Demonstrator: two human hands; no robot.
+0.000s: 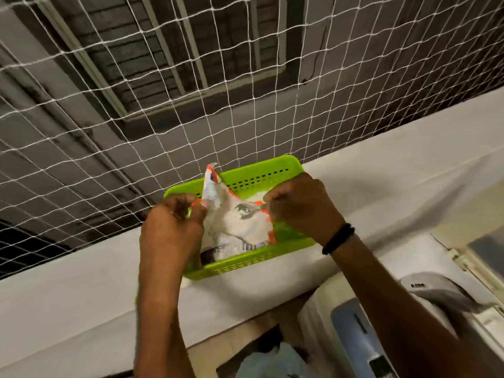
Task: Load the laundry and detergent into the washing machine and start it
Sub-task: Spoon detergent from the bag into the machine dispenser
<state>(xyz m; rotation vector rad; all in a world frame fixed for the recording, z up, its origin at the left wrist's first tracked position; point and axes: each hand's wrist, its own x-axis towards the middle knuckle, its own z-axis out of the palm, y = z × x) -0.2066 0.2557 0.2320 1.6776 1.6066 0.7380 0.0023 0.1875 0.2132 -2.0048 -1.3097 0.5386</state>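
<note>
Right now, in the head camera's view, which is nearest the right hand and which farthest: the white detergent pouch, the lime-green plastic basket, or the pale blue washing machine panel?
1. White detergent pouch: pinched by the right hand.
2. Lime-green plastic basket: just under and behind the hand, on the ledge.
3. Pale blue washing machine panel: lower right, well below.

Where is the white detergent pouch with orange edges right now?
Head view, centre: the white detergent pouch sits in the green plastic basket on the ledge, gripped by left hand and right hand.
</note>
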